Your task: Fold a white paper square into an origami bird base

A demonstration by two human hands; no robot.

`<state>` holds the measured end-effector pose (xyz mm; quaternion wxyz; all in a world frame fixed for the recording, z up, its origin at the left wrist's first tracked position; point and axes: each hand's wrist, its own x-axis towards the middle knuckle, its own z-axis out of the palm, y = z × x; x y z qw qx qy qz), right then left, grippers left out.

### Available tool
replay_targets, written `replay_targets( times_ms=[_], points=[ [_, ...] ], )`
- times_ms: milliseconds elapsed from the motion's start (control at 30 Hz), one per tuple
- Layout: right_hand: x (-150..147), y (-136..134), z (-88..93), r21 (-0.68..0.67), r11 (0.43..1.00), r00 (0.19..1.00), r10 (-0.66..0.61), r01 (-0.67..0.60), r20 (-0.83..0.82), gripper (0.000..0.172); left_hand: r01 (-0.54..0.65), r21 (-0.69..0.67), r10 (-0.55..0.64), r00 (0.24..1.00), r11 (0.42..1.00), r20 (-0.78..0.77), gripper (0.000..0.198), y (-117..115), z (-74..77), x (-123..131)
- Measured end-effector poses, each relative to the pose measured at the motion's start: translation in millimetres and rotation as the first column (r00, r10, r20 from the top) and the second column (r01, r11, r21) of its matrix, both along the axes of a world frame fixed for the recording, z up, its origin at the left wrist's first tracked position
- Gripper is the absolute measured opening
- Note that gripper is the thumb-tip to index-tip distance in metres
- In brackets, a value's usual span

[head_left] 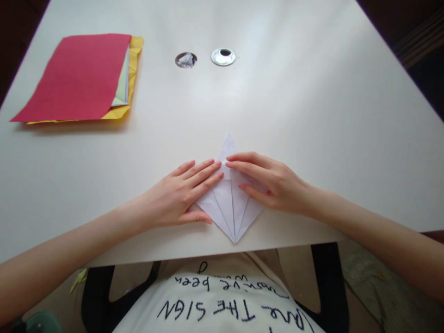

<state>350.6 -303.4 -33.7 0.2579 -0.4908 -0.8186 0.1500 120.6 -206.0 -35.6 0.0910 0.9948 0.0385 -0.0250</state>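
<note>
A folded sheet of white paper (227,203) lies near the front edge of the table, shaped like a kite with one point away from me and one towards me. Crease lines run down to its near point. My left hand (189,189) rests flat on the paper's left side, fingers stretched out and thumb apart. On the right side, my right hand (267,178) touches the paper with bent fingers, the thumb apart from them and nothing gripped. Both hands hide parts of the paper's side corners.
A stack of coloured paper with a red sheet (83,76) on top and yellow beneath lies at the back left of the white table (294,101). Two round cable holes are at the back, one with a silver cover (218,58). Black chair arms (328,282) stand below the table edge.
</note>
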Motion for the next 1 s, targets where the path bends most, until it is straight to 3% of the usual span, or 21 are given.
replay_targets(
  times_ms=[133, 400, 800, 1000],
  points=[
    [2, 13, -5.4, 0.125, 0.992, 0.988, -0.033, 0.015, 0.148, 0.032, 0.011, 0.014, -0.011, 1.0, 1.0, 0.016, 0.078, 1, -1.1, 0],
    [0, 0, -3.8, 0.26, 0.948, 0.957, 0.11, -0.182, 0.27, 0.027, -0.005, 0.03, 0.004, 1.0, 1.0, 0.005, 0.082, -2, -0.3, 0],
    [-5, -16, 0.7, 0.204, 0.962, 0.912, 0.087, -0.181, 0.401, 0.033, -0.04, 0.072, 0.037, 0.998, 0.997, 0.047, 0.074, -16, 1.8, -7],
    [-8, -18, -1.3, 0.204, 0.967, 0.921, 0.065, -0.153, 0.383, 0.032, -0.05, 0.063, 0.044, 0.996, 0.997, 0.08, 0.077, -28, 0.4, -8]
  ],
)
